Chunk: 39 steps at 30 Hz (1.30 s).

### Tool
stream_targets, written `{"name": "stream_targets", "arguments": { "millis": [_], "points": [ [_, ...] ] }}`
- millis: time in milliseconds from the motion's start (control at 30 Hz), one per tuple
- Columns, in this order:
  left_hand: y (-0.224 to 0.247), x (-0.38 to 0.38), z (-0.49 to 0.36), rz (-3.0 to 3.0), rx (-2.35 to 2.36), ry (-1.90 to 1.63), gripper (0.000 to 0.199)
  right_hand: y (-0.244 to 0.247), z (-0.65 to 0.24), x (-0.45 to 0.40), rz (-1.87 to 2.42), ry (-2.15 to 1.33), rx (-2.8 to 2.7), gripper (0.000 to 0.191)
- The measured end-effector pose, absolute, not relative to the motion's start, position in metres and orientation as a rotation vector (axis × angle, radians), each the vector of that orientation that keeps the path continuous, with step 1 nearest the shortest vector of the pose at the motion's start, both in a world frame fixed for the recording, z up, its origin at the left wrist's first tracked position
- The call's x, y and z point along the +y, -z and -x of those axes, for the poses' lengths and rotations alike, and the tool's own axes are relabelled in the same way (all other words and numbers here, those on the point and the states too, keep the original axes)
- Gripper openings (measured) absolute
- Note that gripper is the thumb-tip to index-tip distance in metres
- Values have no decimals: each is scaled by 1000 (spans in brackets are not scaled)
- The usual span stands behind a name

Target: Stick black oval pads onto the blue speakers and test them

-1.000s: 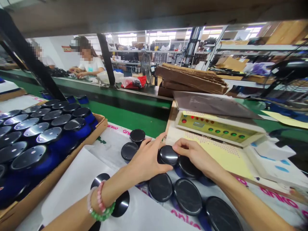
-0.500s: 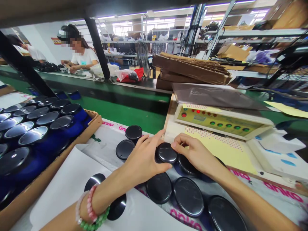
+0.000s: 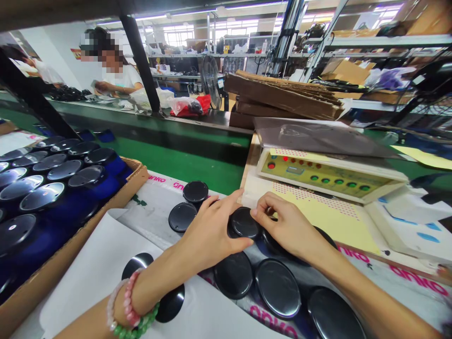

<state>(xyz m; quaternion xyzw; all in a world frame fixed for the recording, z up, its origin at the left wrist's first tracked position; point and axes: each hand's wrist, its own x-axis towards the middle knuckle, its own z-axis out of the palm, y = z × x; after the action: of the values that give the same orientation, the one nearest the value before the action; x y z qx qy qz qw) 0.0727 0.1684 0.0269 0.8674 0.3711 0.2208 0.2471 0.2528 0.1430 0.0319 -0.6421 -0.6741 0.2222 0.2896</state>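
Note:
A round, glossy black-topped piece [image 3: 245, 222] stands near the middle of the bench. My left hand [image 3: 215, 230] is curved around its left side, thumb and fingers spread apart and gripping it. On the piece's right rim rest the pinched thumb and fingertips of my right hand [image 3: 282, 221]; whether they hold anything small is hidden. More black-topped round pieces [image 3: 278, 287] surround my hands, some partly under my right hand and wrist. Two smaller-looking black discs [image 3: 182, 217] sit behind my left hand. Under my left forearm lies a white sheet [image 3: 88, 263] with black round shapes showing.
At the left, a cardboard box [image 3: 141, 174] holds rows of blue, black-topped pieces [image 3: 42, 195]. A control box [image 3: 332, 176] with green and red buttons stands at the right, yellow dotted paper [image 3: 325, 221] before it. Beyond the green belt [image 3: 183, 157], a person [image 3: 123, 77] works.
The view has shifted slightly. Both my hands stay at the same black-topped piece, almost unmoved. Across the belt, the person's hands have risen a little.

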Motion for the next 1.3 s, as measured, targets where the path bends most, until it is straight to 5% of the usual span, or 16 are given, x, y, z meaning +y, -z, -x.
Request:
{"name": "stream_targets", "arguments": {
  "millis": [467,633,767,933,1067,1300],
  "points": [
    [-27,171,-72,-2362,964,-583,92,-34,-261,146,1935,-546,-1898,30],
    [-33,170,-69,-2715,784,-440,48,-29,-273,151,1951,-525,-1937,34],
    [-36,167,-70,-2853,752,-323,44,-57,-273,138,1923,-245,-1898,19],
    [-48,167,-69,-2859,751,-316,45,-87,-226,73,1279,-180,-2218,8],
    [-66,149,-36,-2683,982,-615,39,-47,-168,28,736,-229,-2781,15],
    [-6,92,37,-2191,1523,-744,22,-1,-108,46,676,-51,-2969,27]
  ]
}}
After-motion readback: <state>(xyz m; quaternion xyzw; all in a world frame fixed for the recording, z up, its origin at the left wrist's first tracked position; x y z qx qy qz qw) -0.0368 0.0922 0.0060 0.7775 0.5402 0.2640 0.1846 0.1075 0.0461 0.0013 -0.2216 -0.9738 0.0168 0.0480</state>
